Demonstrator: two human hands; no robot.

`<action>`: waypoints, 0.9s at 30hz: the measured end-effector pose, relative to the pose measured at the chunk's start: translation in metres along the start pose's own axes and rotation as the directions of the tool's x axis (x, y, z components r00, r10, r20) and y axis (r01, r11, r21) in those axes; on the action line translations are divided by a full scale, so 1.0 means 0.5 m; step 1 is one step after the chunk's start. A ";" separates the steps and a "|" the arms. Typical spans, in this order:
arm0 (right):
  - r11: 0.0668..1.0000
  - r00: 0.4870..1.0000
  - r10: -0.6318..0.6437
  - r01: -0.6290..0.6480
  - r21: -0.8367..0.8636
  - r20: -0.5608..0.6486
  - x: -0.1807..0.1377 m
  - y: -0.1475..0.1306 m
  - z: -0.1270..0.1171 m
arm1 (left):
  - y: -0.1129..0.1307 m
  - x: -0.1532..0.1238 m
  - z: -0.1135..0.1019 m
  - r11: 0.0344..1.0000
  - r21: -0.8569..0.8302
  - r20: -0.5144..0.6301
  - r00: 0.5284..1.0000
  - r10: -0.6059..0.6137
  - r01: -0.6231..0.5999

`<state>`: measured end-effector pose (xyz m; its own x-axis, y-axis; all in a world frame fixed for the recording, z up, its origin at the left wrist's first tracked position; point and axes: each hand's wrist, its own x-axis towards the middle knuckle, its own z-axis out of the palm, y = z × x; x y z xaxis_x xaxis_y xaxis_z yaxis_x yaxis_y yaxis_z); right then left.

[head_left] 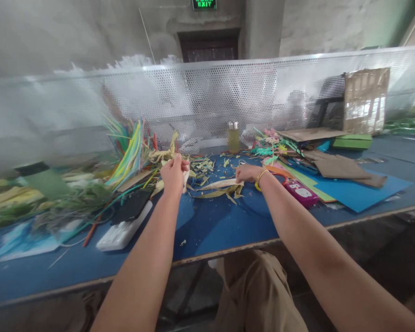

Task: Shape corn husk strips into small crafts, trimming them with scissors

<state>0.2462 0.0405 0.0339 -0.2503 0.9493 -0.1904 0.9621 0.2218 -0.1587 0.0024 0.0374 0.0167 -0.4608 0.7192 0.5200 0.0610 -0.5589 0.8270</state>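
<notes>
My left hand (174, 173) is closed, its fingers pinched on a pale strip of dried corn husk (186, 180) that hangs below them. My right hand (248, 174), with a yellow bracelet at the wrist, is closed over the right end of the loose husks. What its fingers grip is too small to make out. Between and below the hands, long dried husk pieces (217, 186) lie on the blue table (210, 221). Small husk scraps (202, 165) are scattered just behind them.
Left stand colourful pipe cleaners (129, 157), a black phone (131, 206) and a white power strip (124, 230). A bottle (233, 138) is at the back. Right are a purple case (300, 192), blue paper (359, 191) and cardboard (339, 166). A perforated metal screen (207, 92) borders the far side.
</notes>
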 end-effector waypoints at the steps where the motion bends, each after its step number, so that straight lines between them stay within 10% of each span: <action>1: 1.000 1.000 0.006 -0.006 -0.020 0.010 0.003 -0.004 0.005 | -0.001 0.000 0.000 1.000 0.000 -0.001 1.000 -0.002 0.002; 13: 0.909 0.966 -0.035 0.138 0.392 -0.258 0.026 0.044 0.003 | 0.005 -0.001 -0.002 1.000 -0.015 -0.025 1.000 -0.006 0.005; 17: 0.559 0.866 0.115 0.348 0.752 -0.487 0.037 0.066 -0.004 | 0.006 0.001 -0.001 0.999 -0.054 -0.028 1.000 -0.005 0.003; 22: 0.378 0.698 0.572 0.243 0.894 -0.431 0.069 0.059 0.015 | -0.005 0.006 -0.002 1.000 -0.025 -0.120 0.993 -0.013 0.010; 25: 0.154 0.726 0.584 0.340 0.928 -0.363 0.080 0.025 0.028 | -0.012 -0.005 -0.002 0.973 0.140 0.036 0.981 -0.190 0.184; 27: -0.011 0.762 0.554 0.410 0.912 -0.335 0.082 -0.007 0.035 | -0.015 -0.024 0.004 0.921 0.264 0.277 0.893 -0.356 0.286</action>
<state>0.2308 0.0748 0.0096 0.3791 0.9208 0.0916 -0.2124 0.1829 -0.9599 0.0092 0.0337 0.0044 -0.1882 0.9551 0.2291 0.1579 -0.2008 0.9668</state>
